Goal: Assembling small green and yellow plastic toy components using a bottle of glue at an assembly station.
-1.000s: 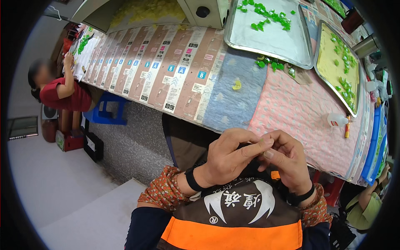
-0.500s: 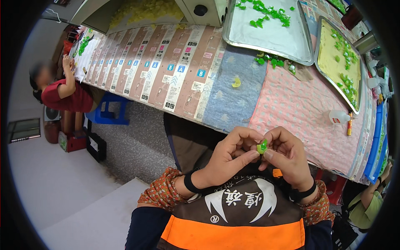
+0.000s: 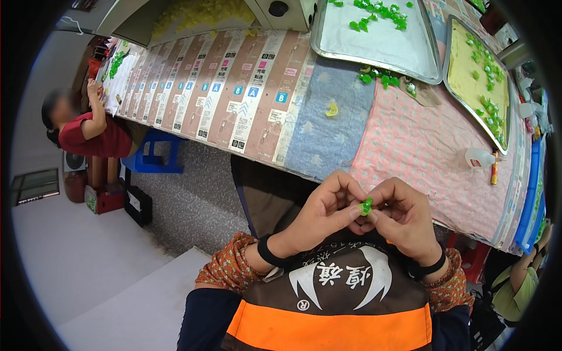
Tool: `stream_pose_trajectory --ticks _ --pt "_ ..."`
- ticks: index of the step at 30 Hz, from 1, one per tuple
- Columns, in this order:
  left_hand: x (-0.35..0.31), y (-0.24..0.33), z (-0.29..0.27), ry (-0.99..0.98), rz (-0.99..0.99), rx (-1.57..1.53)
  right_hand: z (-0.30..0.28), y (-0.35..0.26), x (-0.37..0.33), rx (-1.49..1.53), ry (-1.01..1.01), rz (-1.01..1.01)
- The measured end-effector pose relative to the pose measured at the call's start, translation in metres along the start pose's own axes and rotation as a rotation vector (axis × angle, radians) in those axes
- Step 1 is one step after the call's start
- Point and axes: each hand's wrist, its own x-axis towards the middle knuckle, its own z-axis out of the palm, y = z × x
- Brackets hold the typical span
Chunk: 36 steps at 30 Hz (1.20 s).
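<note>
A small green plastic piece [image 3: 366, 206] is pinched between the fingertips of both hands, just off the table's near edge. My left hand [image 3: 329, 205] grips it from the left with thumb and fingers. From the other side my right hand [image 3: 402, 215] closes on it in the same way. A yellow curved piece [image 3: 332, 109] lies on the blue cloth [image 3: 328, 137] beyond my hands. Several green pieces [image 3: 383, 78] rest by the near edge of the metal tray [image 3: 374, 55], beside a small white-and-green figure [image 3: 411, 89].
A second tray [image 3: 468, 111] with a yellow lining holds green pieces at the right. Near it, on the pink cloth [image 3: 404, 158], are a clear bottle [image 3: 479, 157] and an orange tube [image 3: 494, 171]. An open box [image 3: 205, 17] holds yellow pieces. A person in red [image 3: 96, 131] sits far left.
Both hands have shifted slightly and the green piece is turned between the fingers. Its pale yellow-green lower part, visible before, now hardly shows. The view has moved a little.
</note>
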Motion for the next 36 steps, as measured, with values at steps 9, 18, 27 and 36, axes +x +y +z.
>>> stream_pose_trajectory --ticks 9,18,27,36 --pt "0.0009 0.0021 -0.0064 -0.049 -0.174 -0.186 0.0006 0.0027 0.0007 0.055 -0.020 -0.036" --pt "0.0019 0.0026 -0.0070 -0.074 -0.235 -0.285 -0.0008 0.0044 0.0013 0.109 -0.053 -0.057" --pt "0.0037 0.0036 -0.0089 -0.105 -0.264 -0.356 0.0015 0.0027 0.0009 0.165 -0.089 -0.096" --pt "0.0036 -0.0013 -0.0108 -0.103 -0.277 -0.366 0.0023 0.0061 0.0015 0.168 -0.087 -0.073"
